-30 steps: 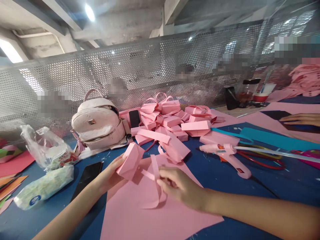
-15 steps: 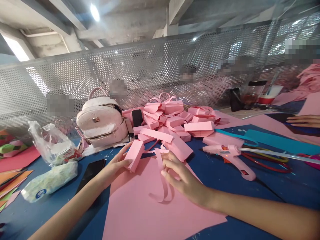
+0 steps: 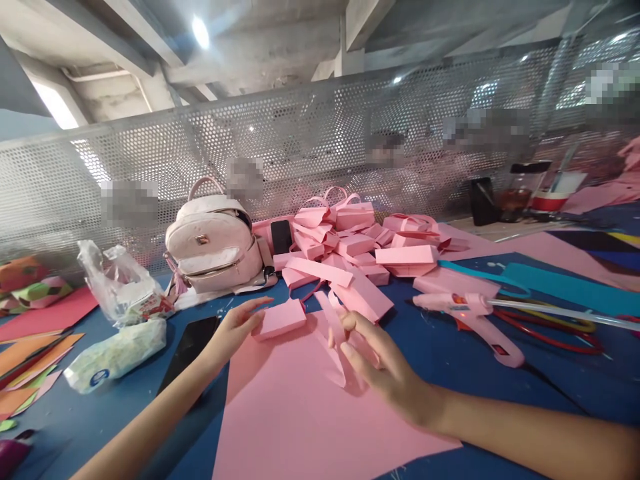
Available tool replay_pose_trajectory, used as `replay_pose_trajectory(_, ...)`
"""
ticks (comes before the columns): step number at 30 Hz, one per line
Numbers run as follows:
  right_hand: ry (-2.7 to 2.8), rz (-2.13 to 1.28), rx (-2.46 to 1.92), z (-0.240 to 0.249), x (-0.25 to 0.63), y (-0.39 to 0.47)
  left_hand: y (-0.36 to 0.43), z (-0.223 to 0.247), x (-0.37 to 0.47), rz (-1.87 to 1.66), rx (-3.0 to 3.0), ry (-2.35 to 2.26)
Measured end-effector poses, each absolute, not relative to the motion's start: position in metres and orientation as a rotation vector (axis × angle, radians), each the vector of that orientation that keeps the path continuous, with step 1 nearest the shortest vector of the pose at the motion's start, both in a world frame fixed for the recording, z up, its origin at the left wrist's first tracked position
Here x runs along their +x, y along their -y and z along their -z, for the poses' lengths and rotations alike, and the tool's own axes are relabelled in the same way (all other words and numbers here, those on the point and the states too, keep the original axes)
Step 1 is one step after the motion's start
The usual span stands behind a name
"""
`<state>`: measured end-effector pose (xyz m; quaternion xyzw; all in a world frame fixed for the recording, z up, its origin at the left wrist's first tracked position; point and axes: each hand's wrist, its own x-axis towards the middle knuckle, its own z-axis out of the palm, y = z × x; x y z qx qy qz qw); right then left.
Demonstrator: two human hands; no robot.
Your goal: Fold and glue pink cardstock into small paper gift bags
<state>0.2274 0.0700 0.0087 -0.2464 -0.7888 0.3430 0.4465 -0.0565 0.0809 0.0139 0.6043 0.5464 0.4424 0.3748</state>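
Note:
My left hand (image 3: 237, 337) grips the near left end of a small folded pink paper box (image 3: 281, 319), which lies tilted above a large pink paper sheet (image 3: 280, 413). In my right hand (image 3: 383, 363), a thin pink paper strip (image 3: 330, 310) is pinched between the fingers. The strip curls down over the sheet, and part of it is hidden behind the fingers. Just beyond both hands rises a heap of pink paper boxes (image 3: 357, 243), several with looped handles.
A pink glue gun (image 3: 470, 313) with a clear stick lies right of my right hand, its cord running forward. Left are a black phone (image 3: 187, 350), a tissue pack (image 3: 117, 353) and a plastic bag (image 3: 115, 280). A pale backpack (image 3: 213, 247) stands against the perforated metal barrier (image 3: 300, 127).
My left hand has turned the paper box from a slanting position to nearly sideways. My right hand has shifted slightly with the strip, and the view has swung a little left.

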Motion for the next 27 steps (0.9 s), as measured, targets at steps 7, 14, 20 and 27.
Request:
replay_pose_trajectory(7, 1.939, -1.281, -0.664, -0.012, 0.223, -0.065, -0.056, -0.026, -0.039, -1.435, 1.88, -1.421)
replay_pose_trajectory(14, 2.033, -1.327, -0.625, -0.019, 0.221, -0.06, -0.011, -0.033, 0.01, -1.225, 1.982, -1.105)
replay_pose_trajectory(20, 2.13, -1.355, -0.565, -0.014, 0.218, -0.061, 0.002, -0.046, 0.022, -1.245, 2.098, -0.9)
replay_pose_trajectory(27, 2.257, -1.363, -0.62, -0.015, 0.215, -0.059, 0.009, -0.054, 0.017, -1.284, 2.025, -0.858)
